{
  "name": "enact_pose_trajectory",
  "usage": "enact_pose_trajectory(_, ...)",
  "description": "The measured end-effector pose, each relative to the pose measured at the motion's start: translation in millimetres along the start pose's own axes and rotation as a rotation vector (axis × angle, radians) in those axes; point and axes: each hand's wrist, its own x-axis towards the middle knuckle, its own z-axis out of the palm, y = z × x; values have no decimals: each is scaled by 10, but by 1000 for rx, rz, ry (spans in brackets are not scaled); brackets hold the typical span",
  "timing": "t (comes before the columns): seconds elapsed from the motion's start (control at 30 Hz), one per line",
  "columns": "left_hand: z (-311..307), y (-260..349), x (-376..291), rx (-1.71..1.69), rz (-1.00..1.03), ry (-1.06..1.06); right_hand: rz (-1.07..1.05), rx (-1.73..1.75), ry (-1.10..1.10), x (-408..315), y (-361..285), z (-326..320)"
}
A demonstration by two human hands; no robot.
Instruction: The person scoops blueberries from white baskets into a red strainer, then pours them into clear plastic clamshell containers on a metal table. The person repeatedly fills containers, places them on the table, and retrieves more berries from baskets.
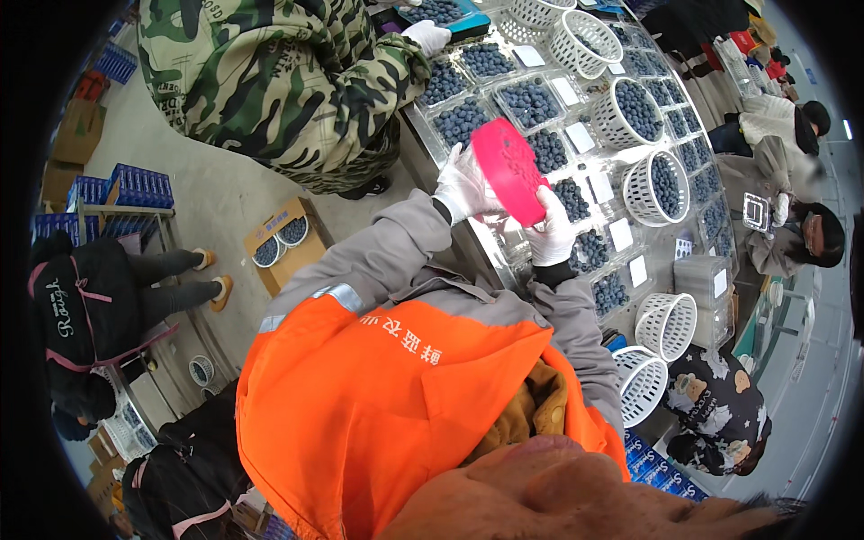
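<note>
My left hand (464, 185), in a white glove, holds the near side of a bright pink plastic container (507, 165). The gloved right hand (550, 231) grips its lower right end. The container is tilted above the table edge, and I cannot tell what is inside it. Around it on the metal table stand clear plastic punnets filled with blueberries (530, 101), many with lids folded open bearing white labels (580, 137). Close below my hands lies clear plastic packaging (511, 244), partly hidden.
White perforated baskets with blueberries (638, 111) stand along the table; another basket (667, 327) is near stacked clear punnets (702, 280). At left, a co-worker in a camouflage jacket (270, 88) has a gloved hand by a blue tray (466, 25). A cardboard box (287, 236) sits on the floor.
</note>
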Motion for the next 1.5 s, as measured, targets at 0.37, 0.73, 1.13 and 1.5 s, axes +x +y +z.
enact_pose_trajectory(0.37,-351,-6,180,-104,-58,-102,-177,-95,5,-9,-64,-82)
enact_pose_trajectory(0.73,13,166,-219,2288,1038,-194,548,510,553,-56,-173,-617)
enact_pose_trajectory(1.13,1025,-1066,-531,840,-240,-235,991,904,680,-904,-905,-1721)
enact_pose_trajectory(1.5,1290,-2458,-77,668,-512,-335,1557,51,1164,-2522,-1582,-3728)
